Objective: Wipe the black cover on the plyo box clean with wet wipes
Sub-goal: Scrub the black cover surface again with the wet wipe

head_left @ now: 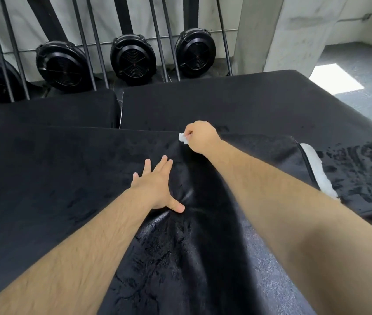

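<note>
Head view: right hand (199, 137) pinches a small white wet wipe (183, 138) at the far edge of the glossy black vinyl cover (180, 258), left hand (157, 189) flat, fingers spread, pinning it. Best played with the cover held taut and overlapping strokes pulled through the crease. No legible writing anywhere.

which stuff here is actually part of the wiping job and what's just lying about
Job in hand:
black cover
wet wipe, pinched by the right hand
left hand, pressing flat on the cover

Just there:
round black fan units
metal bars
concrete pillar
</note>
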The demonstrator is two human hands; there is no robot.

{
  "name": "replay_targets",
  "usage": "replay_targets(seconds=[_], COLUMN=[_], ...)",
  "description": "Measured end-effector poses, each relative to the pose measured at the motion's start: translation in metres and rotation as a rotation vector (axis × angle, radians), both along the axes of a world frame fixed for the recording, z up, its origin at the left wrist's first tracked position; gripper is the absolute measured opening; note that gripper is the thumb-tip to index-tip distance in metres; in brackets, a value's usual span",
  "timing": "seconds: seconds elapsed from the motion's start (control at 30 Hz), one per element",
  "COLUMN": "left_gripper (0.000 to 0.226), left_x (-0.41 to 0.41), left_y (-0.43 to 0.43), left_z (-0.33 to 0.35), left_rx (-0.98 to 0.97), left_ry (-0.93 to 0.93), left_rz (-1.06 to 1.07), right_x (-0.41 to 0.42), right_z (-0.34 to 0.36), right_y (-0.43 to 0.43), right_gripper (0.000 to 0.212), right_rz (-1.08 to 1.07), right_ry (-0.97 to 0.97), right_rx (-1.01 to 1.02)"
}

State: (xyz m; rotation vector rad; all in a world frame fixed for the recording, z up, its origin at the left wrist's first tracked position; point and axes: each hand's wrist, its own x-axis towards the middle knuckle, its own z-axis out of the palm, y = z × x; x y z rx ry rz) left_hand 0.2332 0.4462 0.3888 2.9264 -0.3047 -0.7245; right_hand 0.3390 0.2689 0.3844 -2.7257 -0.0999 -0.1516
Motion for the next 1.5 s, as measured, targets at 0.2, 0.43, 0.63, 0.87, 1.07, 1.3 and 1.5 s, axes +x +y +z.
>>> replay_targets(seconds=[0.2,0.43,0.63,0.87,1.07,1.3,1.5], left_gripper=[0.142,0.139,0.139,0.139,0.139,0.131,0.082], left_x=[-0.001,0.001,-0.002,-0.001,0.001,-0.008,-0.049], left_y=[0.003,0.003,0.000,-0.001,0.001,0.006,0.035], left_z=[-0.004,0.004,0.003,0.001,0.000,-0.003,0.005], left_rx=[-0.035,-0.043,0.003,-0.002,-0.019,-0.089,-0.151], left_ry=[-0.015,-0.029,0.017,0.009,0.002,-0.082,-0.194], left_rz=[0.008,0.018,0.008,-0.006,0.012,0.018,0.040], right_x=[-0.058,-0.082,-0.092,-0.120,-0.089,-0.120,-0.135], right_z=[-0.015,-0.011,-0.014,-0.020,-0.010,-0.016,-0.021], right_y=[0.004,0.001,0.014,0.019,0.020,0.023,0.040], right_gripper=[0.024,0.022,0.025,0.021,0.026,0.022,0.023], right_rz=[0.084,0.139,0.081,0.145,-0.018,0.070,0.031], right_ry=[0.007,0.055,0.068,0.029,0.058,0.052,0.066], right_rx=[0.069,0.111,0.074,0.070,0.089,0.143,0.156])
